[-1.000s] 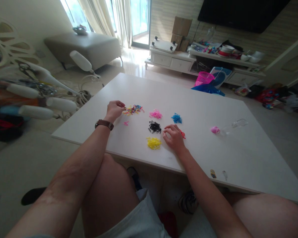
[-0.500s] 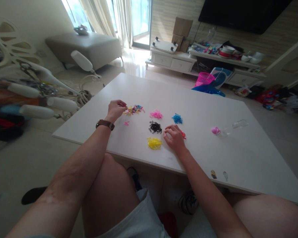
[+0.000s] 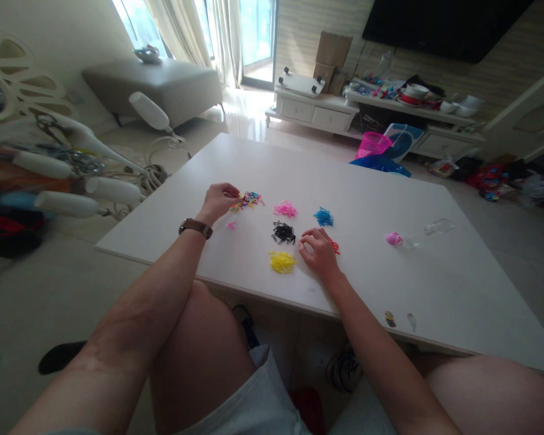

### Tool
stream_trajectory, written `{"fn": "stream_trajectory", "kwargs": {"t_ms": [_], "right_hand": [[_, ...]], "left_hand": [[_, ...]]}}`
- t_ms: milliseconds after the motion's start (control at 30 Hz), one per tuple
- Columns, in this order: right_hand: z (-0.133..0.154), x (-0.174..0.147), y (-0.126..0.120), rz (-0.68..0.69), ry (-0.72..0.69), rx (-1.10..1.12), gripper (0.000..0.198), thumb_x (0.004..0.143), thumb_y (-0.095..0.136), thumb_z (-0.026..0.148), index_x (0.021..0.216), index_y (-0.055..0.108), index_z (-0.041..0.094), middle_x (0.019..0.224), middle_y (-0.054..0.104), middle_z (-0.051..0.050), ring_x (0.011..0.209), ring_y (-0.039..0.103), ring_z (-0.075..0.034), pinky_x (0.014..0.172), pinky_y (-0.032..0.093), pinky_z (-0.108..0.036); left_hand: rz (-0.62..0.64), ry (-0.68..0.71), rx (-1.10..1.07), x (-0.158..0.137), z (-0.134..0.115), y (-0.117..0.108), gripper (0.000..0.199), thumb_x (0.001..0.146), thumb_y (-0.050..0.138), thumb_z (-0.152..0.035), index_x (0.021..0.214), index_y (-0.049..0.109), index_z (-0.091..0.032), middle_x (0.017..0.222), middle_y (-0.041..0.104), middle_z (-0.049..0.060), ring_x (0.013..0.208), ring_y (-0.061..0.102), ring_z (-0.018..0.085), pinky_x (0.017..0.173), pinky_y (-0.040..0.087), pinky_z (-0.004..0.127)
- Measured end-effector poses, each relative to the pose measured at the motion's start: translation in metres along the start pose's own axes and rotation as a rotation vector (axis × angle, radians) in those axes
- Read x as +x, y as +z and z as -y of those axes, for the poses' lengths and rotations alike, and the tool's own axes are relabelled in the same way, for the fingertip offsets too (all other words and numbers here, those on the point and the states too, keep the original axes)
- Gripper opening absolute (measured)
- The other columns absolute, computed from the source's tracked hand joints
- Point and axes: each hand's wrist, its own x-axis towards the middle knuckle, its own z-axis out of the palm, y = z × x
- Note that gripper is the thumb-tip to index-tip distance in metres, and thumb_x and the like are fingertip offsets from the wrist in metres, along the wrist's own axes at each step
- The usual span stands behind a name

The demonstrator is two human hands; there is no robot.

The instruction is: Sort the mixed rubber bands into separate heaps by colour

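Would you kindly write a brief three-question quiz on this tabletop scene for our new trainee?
1. Which hand has its fingers at the mixed-colour pile of small bands?
2. True or false: the pile of black bands lies between the pile of pink bands and the pile of yellow bands.
3. Fill in the colour: the bands partly hidden by the right hand are ____.

Key:
1. The left hand.
2. True.
3. Red.

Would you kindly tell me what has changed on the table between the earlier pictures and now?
The left hand has moved rightward, further over the multicoloured pile; whether it grips anything is too small to tell. The right hand, black pile and yellow pile stayed put.
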Motion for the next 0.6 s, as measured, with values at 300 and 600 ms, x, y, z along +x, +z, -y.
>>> {"fn": "stream_trajectory", "kwargs": {"t_ms": [300,600], "right_hand": [[-0.001,0.0,0.001,-0.007,-0.013,-0.016,0.015,0.09,0.059,0.018,0.078,0.065,0.025,0.097,0.068,-0.006,0.097,0.058,-0.025,0.09,0.051,-0.042],[-0.001,0.0,0.001,-0.016,-0.02,-0.006,0.013,0.09,0.061,0.018,0.079,0.064,0.024,0.096,0.067,-0.006,0.097,0.057,-0.025,0.09,0.049,-0.042]], "left_hand": [[0.277,0.138,-0.019,-0.018,-0.015,0.039,0.018,0.062,0.082,-0.023,0.075,0.072,-0.016,0.075,0.074,0.006,0.073,0.069,0.019,0.072,0.055,0.032],[0.618,0.366,-0.018,-0.045,-0.044,0.084,0.01,0.072,0.075,-0.014,0.081,0.072,-0.014,0.078,0.075,0.005,0.073,0.07,0.016,0.068,0.054,0.026]]}}
